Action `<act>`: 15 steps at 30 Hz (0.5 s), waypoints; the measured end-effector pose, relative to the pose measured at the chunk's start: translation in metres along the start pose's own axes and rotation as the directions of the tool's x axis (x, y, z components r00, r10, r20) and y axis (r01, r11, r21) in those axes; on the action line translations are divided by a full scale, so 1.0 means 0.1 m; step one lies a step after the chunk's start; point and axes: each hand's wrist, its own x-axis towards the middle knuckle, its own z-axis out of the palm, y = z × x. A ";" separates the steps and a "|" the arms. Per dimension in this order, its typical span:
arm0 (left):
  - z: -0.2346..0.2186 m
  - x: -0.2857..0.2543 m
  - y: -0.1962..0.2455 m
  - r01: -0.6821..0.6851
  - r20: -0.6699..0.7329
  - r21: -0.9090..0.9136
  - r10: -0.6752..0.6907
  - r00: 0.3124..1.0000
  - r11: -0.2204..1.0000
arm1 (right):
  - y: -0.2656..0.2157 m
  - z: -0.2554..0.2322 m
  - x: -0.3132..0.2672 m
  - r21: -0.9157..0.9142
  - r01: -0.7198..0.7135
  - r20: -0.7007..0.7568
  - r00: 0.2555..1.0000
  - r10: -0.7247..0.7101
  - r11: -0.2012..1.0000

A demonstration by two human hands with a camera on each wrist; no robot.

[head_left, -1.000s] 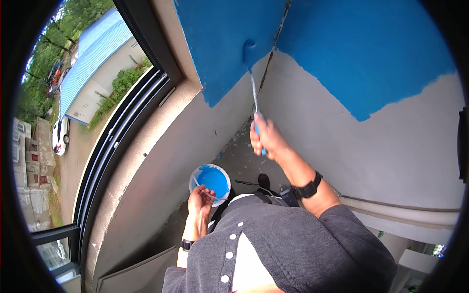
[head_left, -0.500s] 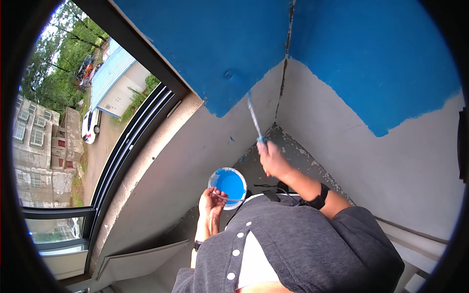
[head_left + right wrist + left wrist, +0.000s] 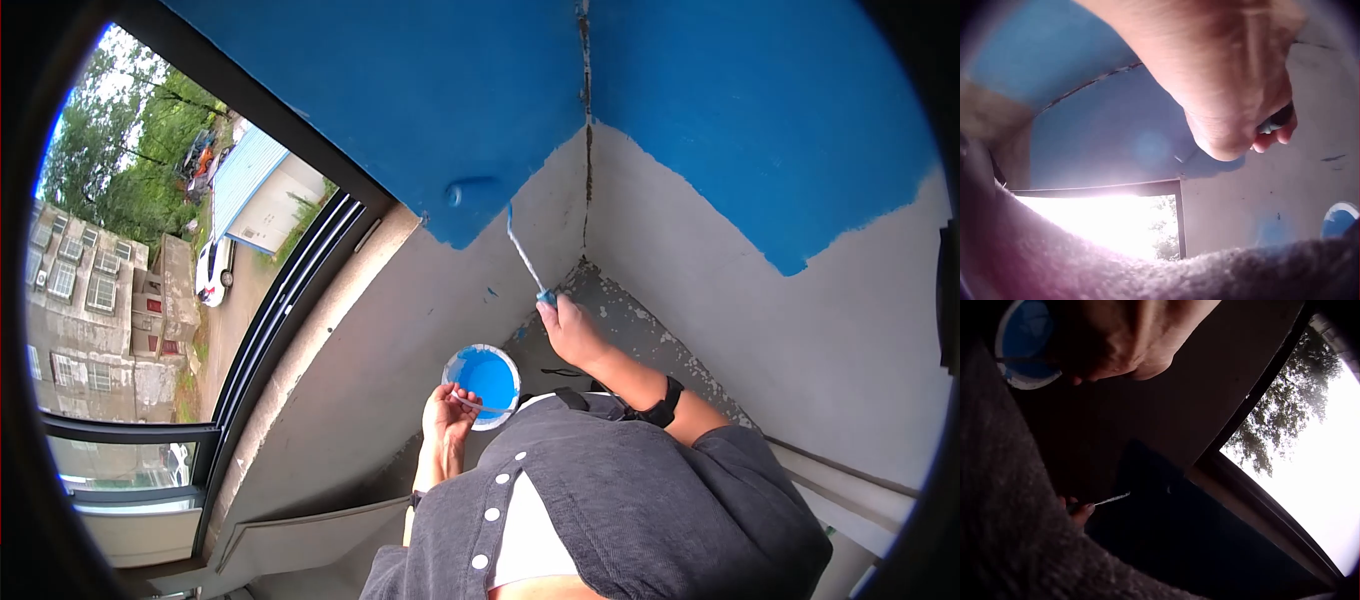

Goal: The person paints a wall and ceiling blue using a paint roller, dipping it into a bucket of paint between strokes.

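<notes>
Lower on the wall (image 3: 400, 90) than a moment ago, the roller (image 3: 481, 190) lies up-left of the right grip. Left hand (image 3: 449, 415) curls round the bucket's (image 3: 516, 374) handle; right hand (image 3: 575, 332), nearer the roller, closes round its slanting rod's grip-end.

The person has two hands (image 3: 575, 332), two wristbands (image 3: 660, 405) and four white shirt buttons (image 3: 491, 514). There are one paint roller (image 3: 475, 192), one bucket (image 3: 483, 348) of blue paint and two partly blue walls (image 3: 690, 230) meeting at one corner (image 3: 588, 160).
</notes>
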 end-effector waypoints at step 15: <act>-0.03 -0.01 -0.07 -0.005 -0.026 -0.052 0.003 1.000 0.999 | 0.10 -0.23 0.26 -0.216 0.167 -0.135 0.971 -0.199 0.962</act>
